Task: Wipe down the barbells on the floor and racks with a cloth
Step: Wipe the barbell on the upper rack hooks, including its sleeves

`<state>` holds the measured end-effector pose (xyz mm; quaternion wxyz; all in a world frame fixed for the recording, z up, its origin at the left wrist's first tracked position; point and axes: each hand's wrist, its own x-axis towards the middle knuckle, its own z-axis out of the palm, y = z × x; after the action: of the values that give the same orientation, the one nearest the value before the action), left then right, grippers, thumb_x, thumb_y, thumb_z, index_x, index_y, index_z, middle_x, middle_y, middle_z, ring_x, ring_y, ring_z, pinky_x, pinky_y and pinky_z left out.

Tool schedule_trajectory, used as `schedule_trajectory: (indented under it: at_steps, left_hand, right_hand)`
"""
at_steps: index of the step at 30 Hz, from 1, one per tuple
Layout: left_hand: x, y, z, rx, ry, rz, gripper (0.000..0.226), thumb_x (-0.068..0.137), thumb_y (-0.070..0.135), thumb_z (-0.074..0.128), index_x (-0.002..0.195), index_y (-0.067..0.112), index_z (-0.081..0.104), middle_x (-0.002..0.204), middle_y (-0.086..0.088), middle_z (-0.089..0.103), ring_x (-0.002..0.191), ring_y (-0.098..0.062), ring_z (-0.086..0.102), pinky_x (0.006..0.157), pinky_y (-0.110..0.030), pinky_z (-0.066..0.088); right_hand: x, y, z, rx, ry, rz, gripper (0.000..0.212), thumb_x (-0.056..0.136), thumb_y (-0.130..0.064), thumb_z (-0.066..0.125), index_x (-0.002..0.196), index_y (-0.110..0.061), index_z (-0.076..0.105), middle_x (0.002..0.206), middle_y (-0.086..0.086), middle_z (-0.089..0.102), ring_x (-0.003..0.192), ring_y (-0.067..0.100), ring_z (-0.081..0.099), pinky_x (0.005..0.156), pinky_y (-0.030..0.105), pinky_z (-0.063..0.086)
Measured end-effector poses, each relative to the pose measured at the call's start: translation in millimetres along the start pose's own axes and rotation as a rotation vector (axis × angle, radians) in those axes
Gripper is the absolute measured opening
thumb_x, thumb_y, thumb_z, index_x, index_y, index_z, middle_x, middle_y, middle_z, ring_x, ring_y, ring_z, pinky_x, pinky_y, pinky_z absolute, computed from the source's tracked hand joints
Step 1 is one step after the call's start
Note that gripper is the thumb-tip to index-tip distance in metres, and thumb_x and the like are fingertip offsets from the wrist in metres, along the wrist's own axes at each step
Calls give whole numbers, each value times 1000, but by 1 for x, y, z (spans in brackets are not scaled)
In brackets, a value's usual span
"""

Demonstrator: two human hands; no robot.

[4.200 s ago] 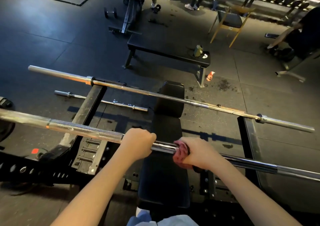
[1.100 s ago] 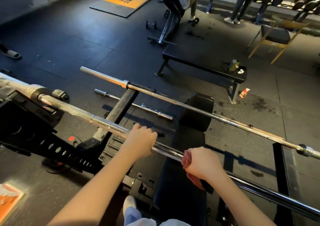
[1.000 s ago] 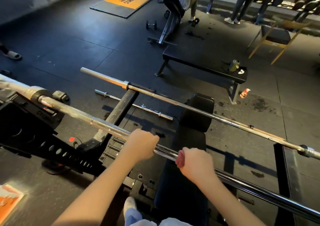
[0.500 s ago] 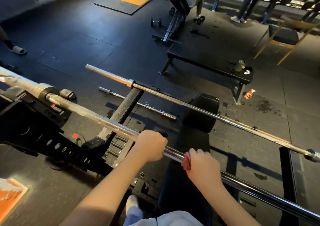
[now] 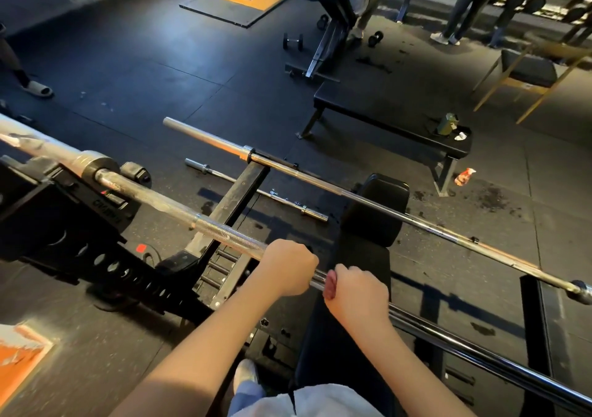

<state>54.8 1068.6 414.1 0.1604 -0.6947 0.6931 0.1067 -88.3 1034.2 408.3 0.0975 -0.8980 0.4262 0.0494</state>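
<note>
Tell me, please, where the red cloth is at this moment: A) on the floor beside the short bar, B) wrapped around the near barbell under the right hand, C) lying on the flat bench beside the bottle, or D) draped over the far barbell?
B: the red cloth peeks out from under the right hand, which grips it around the near barbell, close beside the left hand.

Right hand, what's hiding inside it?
A reddish cloth peeks out of the right hand, gripped round the near barbell. The hand covers the rest of the cloth.
</note>
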Motion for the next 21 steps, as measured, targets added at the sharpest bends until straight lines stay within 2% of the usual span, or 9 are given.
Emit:
schedule_trajectory:
  at_steps: [2, 6, 8, 13, 17, 19, 21]
  left_hand:
    - [-1, 0, -1, 11, 10, 7, 16, 93, 24, 52, 102, 13, 59, 78, -2, 52, 69, -19, 54, 61, -31, 43]
    - [-5, 0, 0, -18, 48, 5, 15, 92, 22, 53, 104, 13, 57, 84, -3, 57, 72, -21, 55, 66, -32, 45]
    - [-7, -1, 1, -59, 60, 25, 18, 90, 23, 56, 105, 14, 54, 84, 0, 54, 79, -20, 58, 78, -34, 47]
    - [-32, -33, 14, -227, 231, 42, 38, 83, 27, 62, 120, 26, 51, 115, 8, 55, 111, -12, 50, 104, -34, 36]
    - [-70, -94, 31, -252, 351, -162, 56, 77, 20, 67, 130, 26, 50, 127, 9, 51, 123, -12, 46, 110, -33, 29]
    - [-84, -126, 41, -234, 325, -315, 67, 72, 16, 72, 135, 23, 48, 131, 7, 50, 126, -15, 44, 112, -36, 27]
    - [-86, -146, 51, -191, 280, -386, 69, 68, 16, 75, 132, 22, 51, 129, 5, 52, 125, -17, 46, 112, -39, 26]
  right_hand:
    - [10, -10, 2, 13, 7, -20, 29, 100, -43, 37, 103, -21, 56, 91, -3, 55, 78, 14, 51, 64, 27, 36]
    - [8, -8, 3, -19, -39, -39, 21, 95, -41, 52, 104, -22, 52, 95, -3, 57, 85, 15, 57, 64, 26, 39]
    - [10, -8, 2, -18, -57, -56, 20, 93, -41, 55, 102, -23, 54, 87, -5, 54, 80, 13, 57, 65, 25, 42]
    - [16, -6, -4, 7, -127, -68, 13, 92, -38, 56, 97, -26, 59, 79, -9, 54, 69, 10, 52, 63, 24, 40]
    - [12, -8, -5, -10, -105, -60, 17, 94, -39, 53, 99, -24, 56, 82, -7, 55, 69, 11, 50, 63, 24, 39]
    - [13, -8, -5, -5, -112, -54, 17, 94, -40, 52, 99, -24, 57, 82, -8, 57, 68, 11, 51, 62, 23, 39]
    - [14, -8, -7, -1, -123, -45, 19, 95, -40, 50, 99, -24, 57, 83, -7, 60, 69, 11, 54, 61, 23, 40]
